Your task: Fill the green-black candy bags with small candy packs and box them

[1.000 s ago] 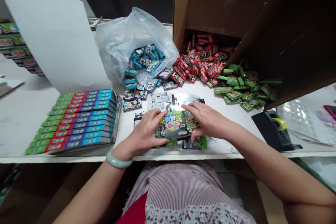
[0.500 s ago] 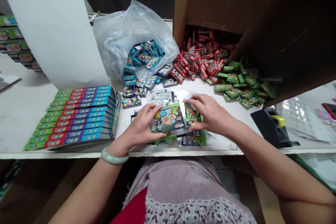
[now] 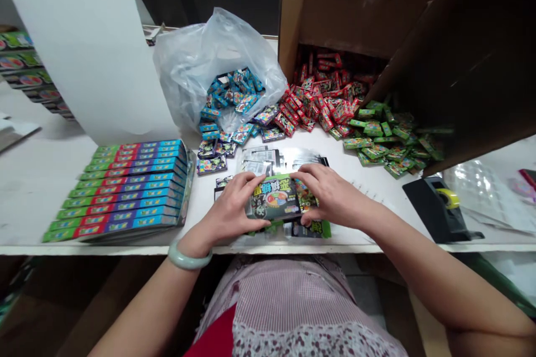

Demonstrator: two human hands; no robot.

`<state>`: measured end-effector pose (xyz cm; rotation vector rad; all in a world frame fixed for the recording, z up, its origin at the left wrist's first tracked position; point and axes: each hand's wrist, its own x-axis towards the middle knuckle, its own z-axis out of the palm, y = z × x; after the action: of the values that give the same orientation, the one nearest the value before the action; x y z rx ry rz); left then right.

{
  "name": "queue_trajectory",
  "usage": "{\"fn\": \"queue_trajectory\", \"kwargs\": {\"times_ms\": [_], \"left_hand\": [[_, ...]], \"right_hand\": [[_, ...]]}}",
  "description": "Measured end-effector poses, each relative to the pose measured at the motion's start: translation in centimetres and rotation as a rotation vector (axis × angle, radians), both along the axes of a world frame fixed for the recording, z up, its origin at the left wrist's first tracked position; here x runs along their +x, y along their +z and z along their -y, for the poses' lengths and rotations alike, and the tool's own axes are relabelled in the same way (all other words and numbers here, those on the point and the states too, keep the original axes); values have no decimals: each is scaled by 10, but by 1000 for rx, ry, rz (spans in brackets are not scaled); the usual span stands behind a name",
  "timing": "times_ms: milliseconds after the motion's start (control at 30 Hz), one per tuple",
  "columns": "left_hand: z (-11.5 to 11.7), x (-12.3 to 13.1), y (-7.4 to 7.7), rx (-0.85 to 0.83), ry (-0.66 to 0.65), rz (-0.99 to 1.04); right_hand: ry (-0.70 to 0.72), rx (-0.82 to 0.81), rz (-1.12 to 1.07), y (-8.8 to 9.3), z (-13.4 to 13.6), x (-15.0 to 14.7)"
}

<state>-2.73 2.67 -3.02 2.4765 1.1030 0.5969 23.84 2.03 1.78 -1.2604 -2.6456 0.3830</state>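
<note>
A dark candy packet (image 3: 274,199) with a green top edge and colourful print is gripped at its left side, between the thumb and fingers of my left hand (image 3: 230,206). Over its right end closes my right hand (image 3: 335,196), thumb below and fingers above, pinching a second colourful packet (image 3: 306,192) against it. Whether the two pieces are joined, I cannot tell. Beneath my hands another green-and-black packet (image 3: 310,228) lies on the table, partly covered. Black-and-white printed wrappers (image 3: 262,160) are spread just behind.
A display box (image 3: 186,195) with rows of small coloured boxes stands left, its white lid upright. Behind lie a plastic bag (image 3: 180,61) of blue boxes, a heap of red boxes (image 3: 310,103) spilling from a carton (image 3: 347,11), and green boxes (image 3: 377,145). A tape dispenser (image 3: 435,209) sits right.
The packet in my left hand has come closer to the colourful one at my right hand, and the gap between them has closed. The whole view has shifted slightly.
</note>
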Motion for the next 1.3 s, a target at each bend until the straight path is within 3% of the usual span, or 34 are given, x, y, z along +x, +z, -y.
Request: {"fn": "queue_trajectory", "kwargs": {"times_ms": [167,367,500,633,700,767,867,1000,1133,1300], "left_hand": [[0,-2,-7,37,31,-5],[-1,-2,-15,84,140,-6],[-4,-2,-19,97,141,-17],[-7,-4,-18,74,129,-12],[-9,-7,-16,54,130,-3],[-11,-10,-13,44,154,4],[-13,-15,-10,34,186,13],[-11,-19,-10,21,218,6],[-11,-27,-13,29,262,-6],[-16,-36,-12,38,236,0]], "right_hand": [[-14,-56,-175,-16,5,-3],[-314,-107,-394,-21,-1,-10],[-373,-207,-440,-16,-9,-16],[-282,-519,-603,-18,-18,-23],[-215,-612,-648,-22,-36,-24],[-272,-472,-579,-28,-67,-22],[-462,-116,-361,-41,-128,-20],[-531,-3,-265,-62,-187,-35],[-574,57,-227,-77,-201,-45],[-588,30,-262,-84,-197,-15]]}}
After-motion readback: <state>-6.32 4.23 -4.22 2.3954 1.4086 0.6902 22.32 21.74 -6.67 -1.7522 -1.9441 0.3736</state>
